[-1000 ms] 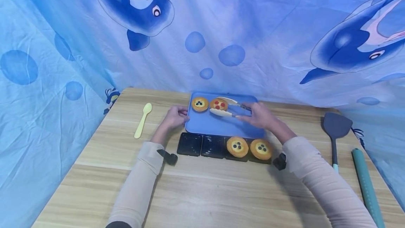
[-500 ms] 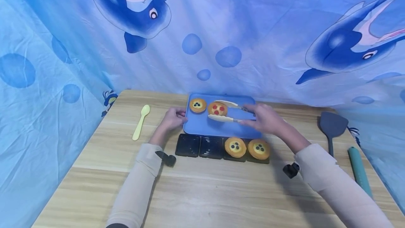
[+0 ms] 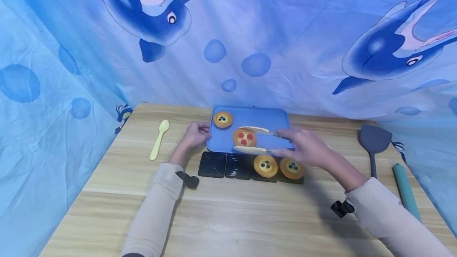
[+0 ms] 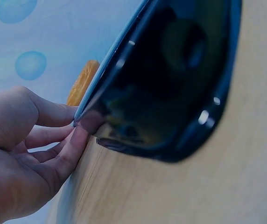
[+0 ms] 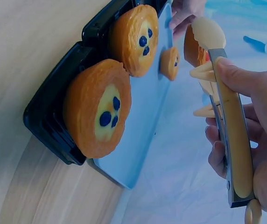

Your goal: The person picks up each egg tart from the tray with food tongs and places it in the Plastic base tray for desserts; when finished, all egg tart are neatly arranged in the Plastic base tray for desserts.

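My left hand (image 3: 194, 134) pinches the left edge of a blue tray (image 3: 271, 118) between thumb and fingers, as the left wrist view shows (image 4: 35, 149). In my right hand (image 3: 305, 146) is a pair of tongs (image 5: 234, 135) with cream tips. Between those tips sits a tart with red toppings (image 3: 244, 138), held above the front part of the tray. A smaller-looking tart with dark berries (image 3: 223, 120) lies in the tray's back left corner. In front stands a row of black square dishes (image 3: 212, 165); the two right ones bear berry tarts (image 3: 265, 165).
A pale yellow spoon (image 3: 159, 140) lies left of my left hand. To the right are a dark spatula (image 3: 375, 138) and a teal rod (image 3: 407, 191). Behind the wooden table (image 3: 228, 217) hangs a blue dolphin-print cloth (image 3: 292, 27).
My right hand has raised the red-topped tart with the tongs and brought it toward me, from beside the berry tart to the tray's front. My left hand keeps its place on the tray.
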Motion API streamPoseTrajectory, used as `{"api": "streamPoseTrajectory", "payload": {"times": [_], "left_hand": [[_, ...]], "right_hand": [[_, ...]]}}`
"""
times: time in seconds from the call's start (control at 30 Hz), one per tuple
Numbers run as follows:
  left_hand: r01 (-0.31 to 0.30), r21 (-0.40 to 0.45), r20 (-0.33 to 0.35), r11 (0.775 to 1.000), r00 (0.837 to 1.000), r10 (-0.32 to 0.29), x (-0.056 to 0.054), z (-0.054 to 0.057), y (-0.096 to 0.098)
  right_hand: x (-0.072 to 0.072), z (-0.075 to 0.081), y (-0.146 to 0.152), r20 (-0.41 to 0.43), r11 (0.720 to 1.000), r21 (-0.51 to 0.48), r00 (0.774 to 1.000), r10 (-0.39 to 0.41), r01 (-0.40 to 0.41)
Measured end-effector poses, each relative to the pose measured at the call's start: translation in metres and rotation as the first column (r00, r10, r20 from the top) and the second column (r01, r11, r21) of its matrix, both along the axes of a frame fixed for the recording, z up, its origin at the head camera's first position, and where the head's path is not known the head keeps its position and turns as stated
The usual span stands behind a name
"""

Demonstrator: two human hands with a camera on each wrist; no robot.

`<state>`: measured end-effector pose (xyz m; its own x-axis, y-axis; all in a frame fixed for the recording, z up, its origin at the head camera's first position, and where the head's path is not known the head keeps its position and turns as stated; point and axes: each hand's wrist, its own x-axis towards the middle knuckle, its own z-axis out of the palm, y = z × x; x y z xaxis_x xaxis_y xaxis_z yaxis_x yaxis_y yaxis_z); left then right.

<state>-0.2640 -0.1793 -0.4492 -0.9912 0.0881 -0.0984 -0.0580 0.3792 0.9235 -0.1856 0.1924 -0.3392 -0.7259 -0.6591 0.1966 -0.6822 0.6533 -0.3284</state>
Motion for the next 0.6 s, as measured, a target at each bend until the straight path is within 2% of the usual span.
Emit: {"api": "streamPoseTrajectory", "payload": {"times": [0.3,0.6], "left_hand": [[-0.015,0.003,0.011,1.0,1.0,0.015,0.001,0.001,0.0],[-0.016,0.023,0.015,1.0,1.0,0.015,0.001,0.0,0.002]], "right_hand": [[0.009,-0.001,0.002,-0.014,0.999,-0.032,0.999,0.038,-0.039],[0.017,-0.011,-0.006,0.037,0.998,-0.02,0.997,0.066,-0.065]]}}
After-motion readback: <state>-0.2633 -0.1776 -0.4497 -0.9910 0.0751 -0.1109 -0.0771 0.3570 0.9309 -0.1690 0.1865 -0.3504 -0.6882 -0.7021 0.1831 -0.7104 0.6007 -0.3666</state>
